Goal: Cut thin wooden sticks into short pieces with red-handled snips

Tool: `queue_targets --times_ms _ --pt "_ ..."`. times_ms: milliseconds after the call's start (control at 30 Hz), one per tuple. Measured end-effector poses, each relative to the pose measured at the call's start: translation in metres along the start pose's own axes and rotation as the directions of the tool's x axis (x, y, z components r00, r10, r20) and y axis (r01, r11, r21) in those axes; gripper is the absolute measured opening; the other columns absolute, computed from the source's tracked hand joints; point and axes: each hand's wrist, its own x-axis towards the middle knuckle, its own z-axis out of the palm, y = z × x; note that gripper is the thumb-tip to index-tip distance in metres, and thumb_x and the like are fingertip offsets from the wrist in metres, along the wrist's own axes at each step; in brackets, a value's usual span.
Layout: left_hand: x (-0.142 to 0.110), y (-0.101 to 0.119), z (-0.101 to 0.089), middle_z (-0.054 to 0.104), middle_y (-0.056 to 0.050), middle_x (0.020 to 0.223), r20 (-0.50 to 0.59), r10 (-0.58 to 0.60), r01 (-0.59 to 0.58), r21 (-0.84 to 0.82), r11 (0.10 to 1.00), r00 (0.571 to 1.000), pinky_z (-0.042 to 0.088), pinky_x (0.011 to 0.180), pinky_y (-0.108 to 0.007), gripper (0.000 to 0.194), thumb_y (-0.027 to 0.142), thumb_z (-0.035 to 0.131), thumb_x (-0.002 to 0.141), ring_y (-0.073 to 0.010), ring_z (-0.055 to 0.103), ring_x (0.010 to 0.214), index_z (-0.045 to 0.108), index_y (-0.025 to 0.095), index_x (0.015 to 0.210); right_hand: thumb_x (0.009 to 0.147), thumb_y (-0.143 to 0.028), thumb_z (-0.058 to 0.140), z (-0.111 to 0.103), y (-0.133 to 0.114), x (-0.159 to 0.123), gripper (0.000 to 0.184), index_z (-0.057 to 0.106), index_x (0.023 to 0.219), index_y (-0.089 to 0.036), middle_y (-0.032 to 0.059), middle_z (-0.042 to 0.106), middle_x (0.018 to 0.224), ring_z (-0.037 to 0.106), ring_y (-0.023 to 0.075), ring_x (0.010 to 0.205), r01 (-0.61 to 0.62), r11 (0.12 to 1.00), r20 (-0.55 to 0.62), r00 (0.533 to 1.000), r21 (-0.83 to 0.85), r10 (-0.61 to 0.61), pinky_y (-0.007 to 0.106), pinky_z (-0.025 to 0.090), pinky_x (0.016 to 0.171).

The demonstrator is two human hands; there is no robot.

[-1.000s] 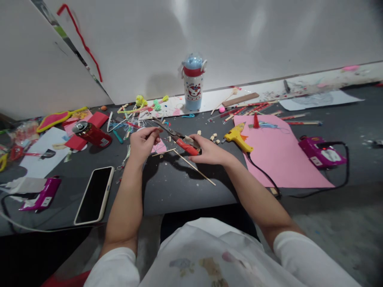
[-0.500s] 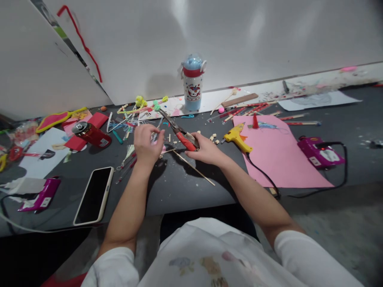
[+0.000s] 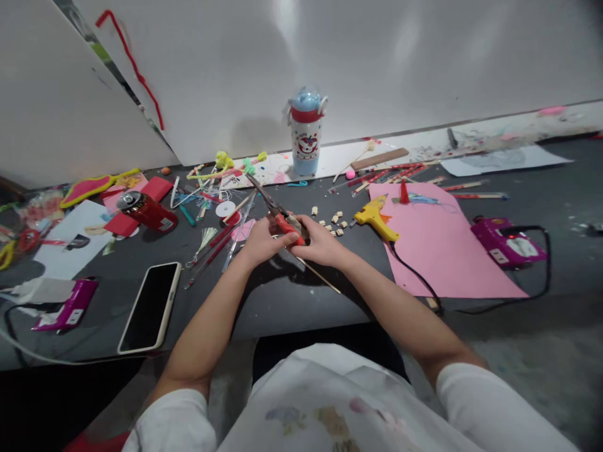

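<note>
My right hand (image 3: 320, 242) is closed around the red-handled pliers (image 3: 284, 223), whose long metal jaws point away to the upper left. From the other side, my left hand (image 3: 266, 241) grips the same handles, its thumb lying across them. Below the hands a thin wooden stick (image 3: 323, 279) slants over the dark table toward me; its far end is hidden by the hands. Several small cut wood pieces (image 3: 336, 218) lie just to the right of the pliers. A pink round piece (image 3: 243, 230) is left of my left hand.
A bottle (image 3: 306, 135) stands at the back. On the right are a yellow glue gun (image 3: 374, 218), pink paper (image 3: 447, 251) and a purple power block (image 3: 506, 240). On the left lie a red can (image 3: 151, 212), a phone (image 3: 149, 307) and scattered craft bits. Cords cross both sides.
My left hand, previously apart to the left of the pliers, has moved right and taken hold of the handles. My right hand still holds them.
</note>
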Motion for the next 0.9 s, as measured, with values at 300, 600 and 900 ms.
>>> queue_targets --times_ms 300,600,900 --pt "-0.002 0.003 0.001 0.072 -0.010 0.091 -0.074 0.052 -0.048 0.047 0.998 0.996 0.056 0.077 -0.034 0.061 0.054 0.077 0.056 -0.0224 0.069 0.083 0.062 0.014 0.099 0.067 -0.032 0.062 0.001 -0.006 -0.002 0.055 0.050 0.119 -0.018 0.0066 0.066 0.104 0.063 0.0213 0.086 0.006 1.000 -0.027 1.000 -0.026 -0.007 0.033 0.047 0.076" --pt "-0.002 0.003 0.001 0.071 -0.012 0.093 -0.064 0.030 -0.028 0.032 0.999 0.997 0.055 0.079 -0.034 0.065 0.056 0.077 0.056 -0.0228 0.069 0.084 0.062 0.013 0.102 0.068 -0.034 0.062 0.001 -0.008 -0.003 0.054 0.051 0.117 -0.017 0.0079 0.067 0.103 0.063 0.0226 0.088 -0.012 0.999 -0.032 0.999 -0.045 0.011 0.034 0.047 0.077" --pt "0.002 0.000 0.005 0.070 -0.014 0.100 -0.037 -0.073 0.071 -0.044 0.997 0.997 0.053 0.082 -0.036 0.071 0.058 0.075 0.056 -0.0244 0.068 0.090 0.057 0.012 0.107 0.068 -0.034 0.062 0.001 0.002 0.001 0.053 0.050 0.118 -0.019 0.0048 0.066 0.101 0.062 0.0208 0.086 -0.061 0.998 -0.010 0.998 -0.011 0.061 0.031 0.046 0.074"
